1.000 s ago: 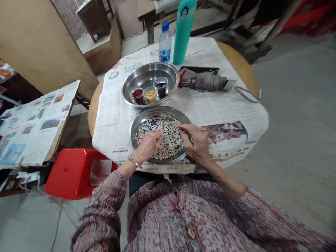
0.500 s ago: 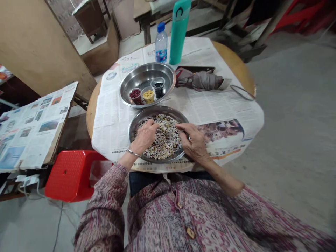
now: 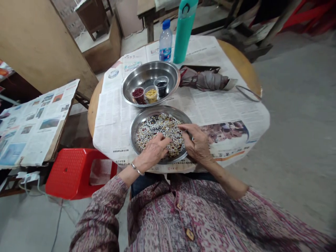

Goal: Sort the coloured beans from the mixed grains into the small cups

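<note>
A shallow metal basin [image 3: 134,140] on the table holds a spread of mixed grains and beans [image 3: 160,126], mostly white with dark, yellow and reddish bits. My left hand [image 3: 154,149] reaches into its near side, fingers bent together against the grains. Whatever lies under those fingertips is hidden. Over the right rim is my right hand [image 3: 196,142], its forefinger stretched toward the grains and the thumb apart from it. Behind stands a deeper metal bowl [image 3: 126,84] with clear cups of red beans [image 3: 138,93], yellow grains [image 3: 151,94] and black beans [image 3: 161,85].
Newspaper [image 3: 107,115] covers the round table. At the back stand a water bottle [image 3: 165,42] and a tall teal bottle [image 3: 184,33]. A grey cloth bundle [image 3: 206,79] lies to the right. A red stool [image 3: 69,171] is at lower left, beside another newspaper-covered table [image 3: 39,122].
My left hand has moved toward me and to the right across the grains, uncovering a dark patch at the basin's far left. My right hand stays by the right rim.
</note>
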`<state>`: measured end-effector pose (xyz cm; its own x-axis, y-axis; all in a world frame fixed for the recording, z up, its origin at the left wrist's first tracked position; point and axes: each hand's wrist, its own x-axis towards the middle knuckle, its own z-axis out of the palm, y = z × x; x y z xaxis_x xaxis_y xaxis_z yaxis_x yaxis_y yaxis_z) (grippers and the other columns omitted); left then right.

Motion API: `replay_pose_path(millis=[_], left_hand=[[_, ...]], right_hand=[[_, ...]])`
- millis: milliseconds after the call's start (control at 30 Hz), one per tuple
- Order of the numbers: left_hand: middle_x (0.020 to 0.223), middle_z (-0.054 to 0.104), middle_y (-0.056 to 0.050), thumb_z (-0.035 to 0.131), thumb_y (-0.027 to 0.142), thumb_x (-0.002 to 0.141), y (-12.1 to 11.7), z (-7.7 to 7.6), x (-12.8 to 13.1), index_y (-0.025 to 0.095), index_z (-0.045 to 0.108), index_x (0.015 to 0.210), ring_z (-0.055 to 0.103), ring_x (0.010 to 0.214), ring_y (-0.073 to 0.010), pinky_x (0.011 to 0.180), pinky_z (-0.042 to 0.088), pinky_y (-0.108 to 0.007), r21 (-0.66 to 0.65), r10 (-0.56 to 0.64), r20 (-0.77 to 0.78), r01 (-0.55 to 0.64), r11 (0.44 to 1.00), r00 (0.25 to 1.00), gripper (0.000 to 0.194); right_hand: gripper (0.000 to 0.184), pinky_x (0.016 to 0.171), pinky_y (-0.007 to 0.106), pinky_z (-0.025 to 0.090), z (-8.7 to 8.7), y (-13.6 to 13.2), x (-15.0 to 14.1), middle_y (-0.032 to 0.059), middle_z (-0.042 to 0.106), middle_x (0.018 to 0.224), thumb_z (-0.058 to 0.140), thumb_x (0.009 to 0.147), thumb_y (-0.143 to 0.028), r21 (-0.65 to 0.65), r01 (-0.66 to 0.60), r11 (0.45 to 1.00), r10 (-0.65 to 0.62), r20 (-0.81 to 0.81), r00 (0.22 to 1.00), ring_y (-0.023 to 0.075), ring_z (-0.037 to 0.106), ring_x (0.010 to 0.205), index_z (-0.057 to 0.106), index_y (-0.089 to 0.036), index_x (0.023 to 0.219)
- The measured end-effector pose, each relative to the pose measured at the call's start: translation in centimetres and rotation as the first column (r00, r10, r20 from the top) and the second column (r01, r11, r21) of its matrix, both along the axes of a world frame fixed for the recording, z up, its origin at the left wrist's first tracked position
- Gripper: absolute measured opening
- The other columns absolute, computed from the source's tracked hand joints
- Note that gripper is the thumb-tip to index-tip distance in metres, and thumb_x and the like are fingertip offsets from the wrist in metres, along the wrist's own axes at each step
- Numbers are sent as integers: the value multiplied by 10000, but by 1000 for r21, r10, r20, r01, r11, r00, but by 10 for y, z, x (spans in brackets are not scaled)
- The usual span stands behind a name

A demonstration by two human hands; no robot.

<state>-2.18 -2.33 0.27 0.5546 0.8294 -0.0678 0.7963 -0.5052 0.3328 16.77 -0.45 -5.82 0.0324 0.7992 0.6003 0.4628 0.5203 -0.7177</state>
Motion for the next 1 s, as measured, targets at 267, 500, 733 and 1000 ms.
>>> replay_pose_path(millis=[267,500,733,1000], left_hand=[[1204,608,-88,457,162,1017,41,7,-4,194,620,1185,609,1088,-194,999,527,-372,232,145,148,-177,957,978,236],[1473,496,-93,699,448,885,25,9,11,240,589,1269,414,1387,-304,1169,360,-528,212,-206,-48,211,954,977,450],[1082,653,-90,560,164,894,33,4,19,187,670,985,575,1085,-269,999,457,-446,186,-290,-201,327,927,936,145],[1410,530,-143,589,349,965,38,5,-26,183,583,1261,486,1303,-308,1080,442,-487,263,140,-63,-119,957,988,339]], right_hand=[[255,909,447,561,1,0,0,83,736,1039,494,951,-184,25,-6,1000,7,-25,1000,236,686,984,685,-239,1110],[295,950,450,552,3,-2,0,84,733,1081,435,997,-264,-17,10,1000,-10,-47,999,240,681,1022,690,-246,1145],[279,941,434,550,3,-1,-1,84,731,1060,435,1007,-291,-14,41,999,-41,-26,999,236,681,1015,686,-243,1120],[256,931,446,542,3,-2,-1,83,728,1055,470,991,-278,-14,28,1000,-29,-40,999,244,677,1011,687,-244,1122]])
